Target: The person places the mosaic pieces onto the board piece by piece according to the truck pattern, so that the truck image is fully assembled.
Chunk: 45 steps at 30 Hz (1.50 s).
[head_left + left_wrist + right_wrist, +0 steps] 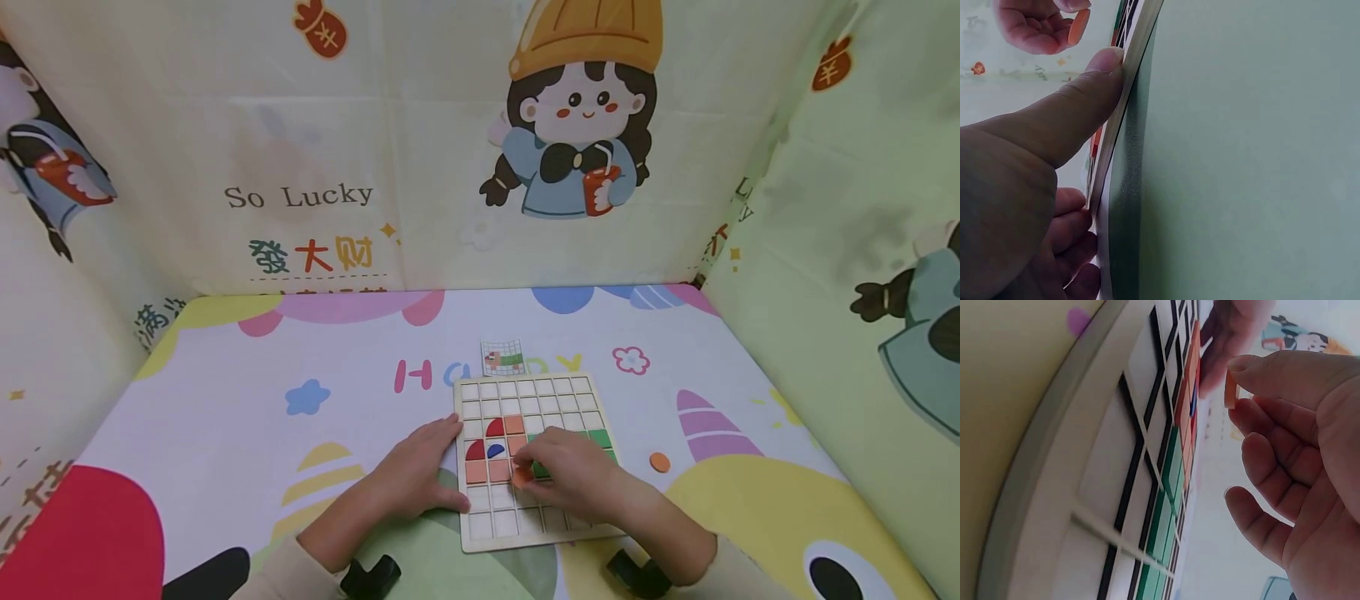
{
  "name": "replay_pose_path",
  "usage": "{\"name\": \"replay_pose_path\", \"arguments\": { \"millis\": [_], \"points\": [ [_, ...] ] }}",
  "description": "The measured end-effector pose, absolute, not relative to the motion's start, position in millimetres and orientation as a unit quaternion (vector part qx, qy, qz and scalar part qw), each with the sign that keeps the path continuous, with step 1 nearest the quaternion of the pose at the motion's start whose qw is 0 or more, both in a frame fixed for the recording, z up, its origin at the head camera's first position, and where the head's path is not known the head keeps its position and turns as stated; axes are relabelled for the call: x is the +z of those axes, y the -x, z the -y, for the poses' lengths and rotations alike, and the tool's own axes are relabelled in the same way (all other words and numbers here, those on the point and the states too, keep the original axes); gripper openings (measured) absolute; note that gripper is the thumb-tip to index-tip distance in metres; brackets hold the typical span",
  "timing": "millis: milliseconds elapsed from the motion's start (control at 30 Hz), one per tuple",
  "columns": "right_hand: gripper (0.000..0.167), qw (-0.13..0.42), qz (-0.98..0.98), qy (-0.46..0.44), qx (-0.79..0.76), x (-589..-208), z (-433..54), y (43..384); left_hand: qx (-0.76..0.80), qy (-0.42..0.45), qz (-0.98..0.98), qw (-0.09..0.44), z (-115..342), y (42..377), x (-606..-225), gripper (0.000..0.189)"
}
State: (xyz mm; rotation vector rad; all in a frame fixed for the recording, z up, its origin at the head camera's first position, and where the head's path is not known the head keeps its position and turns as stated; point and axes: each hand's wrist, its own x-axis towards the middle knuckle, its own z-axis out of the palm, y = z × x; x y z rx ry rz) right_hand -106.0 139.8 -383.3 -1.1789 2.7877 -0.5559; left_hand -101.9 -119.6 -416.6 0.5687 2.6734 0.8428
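Observation:
A pale wooden grid board (pixel 480 546) lies on the table, holding red, salmon, green and blue pieces in some squares. My right hand (pixel 577 479) pinches a thin orange piece (pixel 1230 390) between thumb and index finger, just above the board; its other fingers are loosely bent. The piece's full outline is partly hidden by the fingers. At the board's left edge rests my left hand (pixel 412 471), thumb and fingers spread and touching the rim. Another rounded orange piece (pixel 660 462) lies on the table to the board's right.
Behind the board is a small card (pixel 503 357) with a coloured grid picture. A patterned cloth (pixel 360 358) covers the table. Printed cloth walls (pixel 427 150) stand at the back and both sides.

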Motion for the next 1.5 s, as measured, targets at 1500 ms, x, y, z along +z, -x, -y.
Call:
{"name": "replay_pose_path", "arguments": {
  "millis": [1500],
  "points": [
    [0.008,0.062,-0.889,0.427,-0.154,-395,-117,104,0.296,-0.194,-0.925,0.139,120,101,-416,0.104]
  ]
}}
